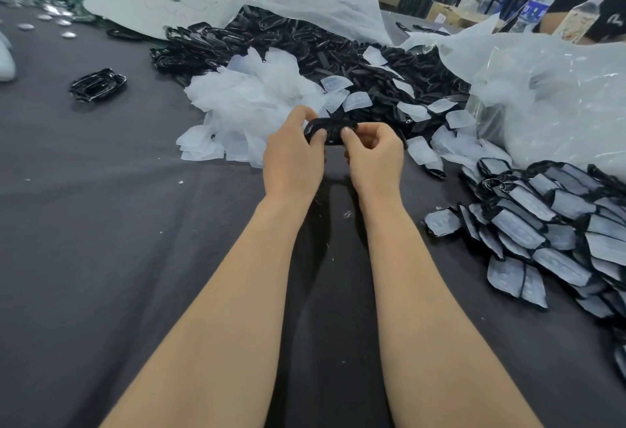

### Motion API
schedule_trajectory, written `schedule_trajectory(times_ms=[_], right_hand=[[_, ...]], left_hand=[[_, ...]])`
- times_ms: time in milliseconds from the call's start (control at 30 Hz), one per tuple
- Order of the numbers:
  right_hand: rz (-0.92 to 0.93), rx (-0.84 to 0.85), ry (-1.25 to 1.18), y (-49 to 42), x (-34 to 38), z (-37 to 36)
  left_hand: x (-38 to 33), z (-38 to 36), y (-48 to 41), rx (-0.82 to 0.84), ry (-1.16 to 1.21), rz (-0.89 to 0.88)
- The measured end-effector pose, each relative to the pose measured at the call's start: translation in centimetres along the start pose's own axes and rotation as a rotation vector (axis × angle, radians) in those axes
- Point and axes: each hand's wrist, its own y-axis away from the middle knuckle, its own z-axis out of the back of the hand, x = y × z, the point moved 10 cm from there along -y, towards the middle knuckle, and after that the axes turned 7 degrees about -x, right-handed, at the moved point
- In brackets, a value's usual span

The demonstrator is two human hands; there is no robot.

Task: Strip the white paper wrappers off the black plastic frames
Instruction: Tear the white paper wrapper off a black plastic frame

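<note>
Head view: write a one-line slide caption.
Left hand and right hand grip a black frame over the dark table, stripped white wrappers heaped beyond, wrapped frames stacked right.

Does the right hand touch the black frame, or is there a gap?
Touching. Head view: the right hand pinches the black frame at its right end, fingertips on it.

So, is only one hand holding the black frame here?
No, the left hand and the right hand both pinch the black frame, one at each end.
</note>
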Motion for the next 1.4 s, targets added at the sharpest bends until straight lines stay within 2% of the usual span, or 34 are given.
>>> schedule_trajectory(times_ms=[100, 167, 233, 333, 400, 467, 633, 767, 900, 1067, 1400], right_hand=[[-0.038, 0.019, -0.182, 0.3, 0.6, -0.4], [-0.012, 0.050, -0.203, 0.7, 1.2, -1.2], [0.145, 0.169, 0.000, 1.9, 2.7, -3.5], [0.410, 0.447, 0.442, 5.2, 3.7, -8.9], [0.493, 0.485, 0.625, 6.4, 3.8, -10.5], [0.466, 0.433, 0.638, 6.2, 4.0, -10.3], [0.205, 0.266, 0.339, 3.4, 3.1, -6.4], [-0.098, 0.146, -0.092, 0.9, 0.6, -2.7], [-0.255, 0.034, -0.251, -0.2, -2.0, 0.5], [-0.212, 0.022, -0.247, -0.3, -2.2, 1.3], [-0.195, 0.059, -0.387, -0.2, -1.7, 0.7]], left_hand=[[-0.3, 1.7, -0.6, -0.061, 0.207, 0.069], [0.0, 4.0, -1.2, -0.202, 0.466, 0.143], [0.5, 6.1, -1.5, -0.367, 0.677, 0.190], [1.0, 7.6, -1.4, -0.514, 0.781, 0.192], [1.1, 7.5, -1.2, -0.535, 0.793, 0.195], [1.4, 7.1, -1.0, -0.527, 0.779, 0.200], [2.3, 5.1, -0.5, -0.439, 0.710, 0.251], [1.9, 2.7, -0.4, -0.271, 0.591, 0.235], [2.2, 1.6, -0.3, -0.193, 0.478, 0.231], [2.7, 0.8, -0.3, -0.154, 0.404, 0.237], [2.5, 0.3, -0.3, -0.117, 0.342, 0.206]])
